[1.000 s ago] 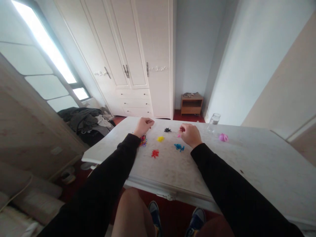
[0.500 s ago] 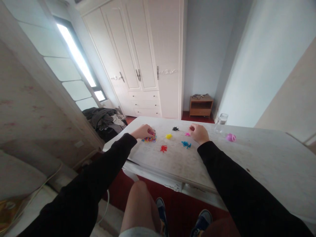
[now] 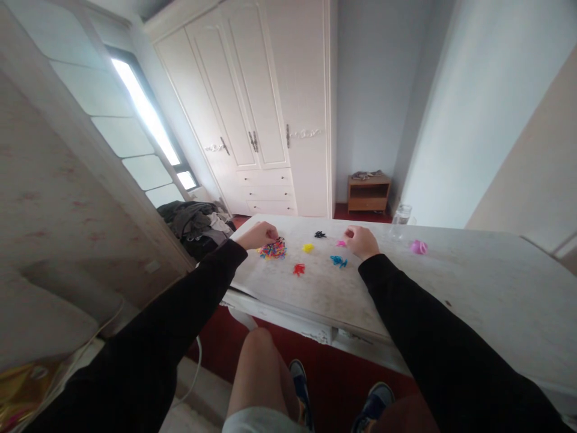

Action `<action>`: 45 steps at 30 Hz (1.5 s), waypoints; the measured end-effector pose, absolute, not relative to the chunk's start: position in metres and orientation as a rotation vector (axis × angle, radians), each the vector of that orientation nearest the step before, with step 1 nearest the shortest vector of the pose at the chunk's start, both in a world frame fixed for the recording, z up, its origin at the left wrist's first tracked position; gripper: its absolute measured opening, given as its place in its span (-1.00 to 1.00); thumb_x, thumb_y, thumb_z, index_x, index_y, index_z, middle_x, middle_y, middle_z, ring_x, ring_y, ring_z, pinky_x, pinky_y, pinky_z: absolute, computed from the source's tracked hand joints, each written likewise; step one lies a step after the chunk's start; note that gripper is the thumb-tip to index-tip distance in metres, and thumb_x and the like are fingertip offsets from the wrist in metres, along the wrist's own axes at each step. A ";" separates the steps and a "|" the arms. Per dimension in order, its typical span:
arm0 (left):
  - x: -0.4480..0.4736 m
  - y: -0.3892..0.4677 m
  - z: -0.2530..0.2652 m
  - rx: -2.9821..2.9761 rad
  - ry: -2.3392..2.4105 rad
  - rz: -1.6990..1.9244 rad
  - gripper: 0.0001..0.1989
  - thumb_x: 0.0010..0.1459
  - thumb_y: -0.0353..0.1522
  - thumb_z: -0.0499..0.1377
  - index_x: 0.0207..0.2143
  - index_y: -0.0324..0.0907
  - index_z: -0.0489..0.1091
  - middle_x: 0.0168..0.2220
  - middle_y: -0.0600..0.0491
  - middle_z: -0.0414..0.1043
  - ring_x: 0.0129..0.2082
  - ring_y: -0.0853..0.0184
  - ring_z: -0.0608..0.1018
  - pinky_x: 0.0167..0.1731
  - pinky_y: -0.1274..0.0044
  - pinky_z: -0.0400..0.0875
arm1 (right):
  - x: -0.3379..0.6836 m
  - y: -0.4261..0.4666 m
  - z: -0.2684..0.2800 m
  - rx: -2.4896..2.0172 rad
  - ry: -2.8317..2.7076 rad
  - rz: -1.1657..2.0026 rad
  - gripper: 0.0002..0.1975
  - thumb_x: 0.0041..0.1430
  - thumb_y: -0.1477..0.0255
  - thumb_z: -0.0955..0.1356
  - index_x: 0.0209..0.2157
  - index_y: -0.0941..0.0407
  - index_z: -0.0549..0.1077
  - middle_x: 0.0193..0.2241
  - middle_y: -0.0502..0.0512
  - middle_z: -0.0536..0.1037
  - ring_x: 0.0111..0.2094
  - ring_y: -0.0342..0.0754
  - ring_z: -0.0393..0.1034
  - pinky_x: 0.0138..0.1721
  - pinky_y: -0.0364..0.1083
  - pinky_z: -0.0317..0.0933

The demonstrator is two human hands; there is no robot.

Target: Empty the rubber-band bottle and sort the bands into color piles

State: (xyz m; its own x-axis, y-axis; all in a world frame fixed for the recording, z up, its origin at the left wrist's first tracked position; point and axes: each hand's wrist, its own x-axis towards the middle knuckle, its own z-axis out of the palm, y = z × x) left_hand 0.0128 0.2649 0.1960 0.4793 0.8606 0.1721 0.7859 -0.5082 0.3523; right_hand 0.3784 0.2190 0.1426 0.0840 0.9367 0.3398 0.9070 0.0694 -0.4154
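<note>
At the far edge of a mixed-colour pile of small thin pieces [image 3: 273, 250], my left hand [image 3: 262, 235] hovers with its fingertips pinched together. Whatever they hold is too small to make out. My right hand [image 3: 362, 242] is curled closed beside a little pink heap [image 3: 341, 243], partly covering that spot; its fingers hide anything inside. Between the hands lie single-colour heaps of similar pieces: black [image 3: 320, 234], yellow [image 3: 308, 248], red [image 3: 299, 270] and blue [image 3: 338, 261]. The pieces' exact kind is too blurred to tell.
The white table [image 3: 279, 288] stretches far to the right. A clear glass jar [image 3: 401, 222] and a pink-purple rounded object [image 3: 419, 247] stand right of my right hand. Beyond are a white wardrobe [image 3: 311, 90], a small wooden cabinet [image 3: 368, 193] and a dark clothes pile [image 3: 192, 225].
My left hand has shifted slightly up and left off the mixed pile, showing more of it. The right hand stays near the pink heap. The view has tilted slightly.
</note>
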 end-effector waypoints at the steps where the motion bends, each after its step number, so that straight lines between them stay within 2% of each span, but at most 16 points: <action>1: 0.013 0.265 0.197 2.494 1.416 0.487 -0.89 -0.06 -0.46 0.31 -0.42 -0.22 0.65 -0.49 0.04 0.61 -0.43 0.31 0.60 -0.37 0.56 0.39 | 0.378 0.219 0.143 -1.830 -1.816 0.076 -0.79 0.25 0.44 0.35 -0.25 0.14 0.67 -0.24 0.22 0.71 -0.19 0.03 0.55 -0.22 -0.09 0.20; 9: 0.009 0.268 0.196 2.508 1.426 0.468 -0.83 -0.05 -0.41 0.28 -0.38 -0.19 0.67 -0.44 0.03 0.65 -0.37 0.26 0.66 -0.33 0.55 0.43 | 0.379 0.219 0.143 -1.833 -1.824 0.106 -0.81 0.24 0.44 0.36 -0.26 0.12 0.67 -0.23 0.21 0.72 -0.17 0.04 0.56 -0.22 -0.10 0.21; 14: 0.009 0.268 0.199 2.503 1.413 0.499 -0.89 -0.10 -0.36 0.35 -0.45 -0.18 0.64 -0.49 0.03 0.62 -0.42 0.28 0.62 -0.37 0.56 0.43 | 0.379 0.219 0.142 -1.826 -1.822 0.123 -0.80 0.24 0.44 0.37 -0.25 0.13 0.67 -0.23 0.23 0.72 -0.17 0.04 0.56 -0.21 -0.11 0.23; 19: 0.010 0.264 0.200 2.508 1.413 0.501 -0.87 -0.11 -0.30 0.38 -0.46 -0.17 0.63 -0.50 0.04 0.61 -0.43 0.28 0.60 -0.36 0.55 0.43 | 0.379 0.219 0.142 -1.814 -1.834 0.143 -0.82 0.22 0.43 0.38 -0.27 0.12 0.67 -0.24 0.20 0.72 -0.17 0.04 0.56 -0.21 -0.11 0.23; 29: 0.007 0.263 0.192 2.547 1.427 0.415 -0.82 -0.02 -0.35 0.26 -0.39 -0.20 0.67 -0.42 0.00 0.66 -0.35 0.26 0.63 -0.31 0.55 0.40 | 0.378 0.218 0.143 -1.830 -1.835 0.149 -0.81 0.24 0.43 0.37 -0.26 0.12 0.67 -0.23 0.23 0.72 -0.15 0.06 0.57 -0.19 -0.09 0.25; 34: 0.009 0.259 0.192 2.570 1.363 0.320 -0.80 -0.04 -0.33 0.31 -0.34 -0.13 0.71 -0.37 0.04 0.68 -0.32 0.26 0.63 -0.28 0.55 0.39 | 0.378 0.219 0.142 -1.823 -1.839 0.163 -0.83 0.23 0.43 0.39 -0.27 0.11 0.67 -0.22 0.21 0.72 -0.15 0.05 0.57 -0.18 -0.10 0.26; 38: 0.014 0.253 0.193 2.612 1.382 0.263 -0.84 -0.11 -0.44 0.35 -0.43 -0.10 0.71 -0.40 0.06 0.67 -0.36 0.28 0.59 -0.27 0.54 0.36 | 0.379 0.220 0.141 -1.821 -1.840 0.168 -0.83 0.23 0.42 0.39 -0.27 0.12 0.67 -0.22 0.22 0.72 -0.16 0.05 0.56 -0.18 -0.10 0.25; 45: 0.016 0.253 0.191 2.618 1.433 0.275 -0.88 0.02 -0.44 0.30 -0.44 -0.14 0.68 -0.39 0.02 0.66 -0.35 0.27 0.60 -0.27 0.54 0.37 | 0.380 0.223 0.138 -1.805 -1.831 0.173 -0.84 0.20 0.40 0.40 -0.29 0.12 0.66 -0.25 0.21 0.72 -0.17 0.05 0.56 -0.22 -0.09 0.22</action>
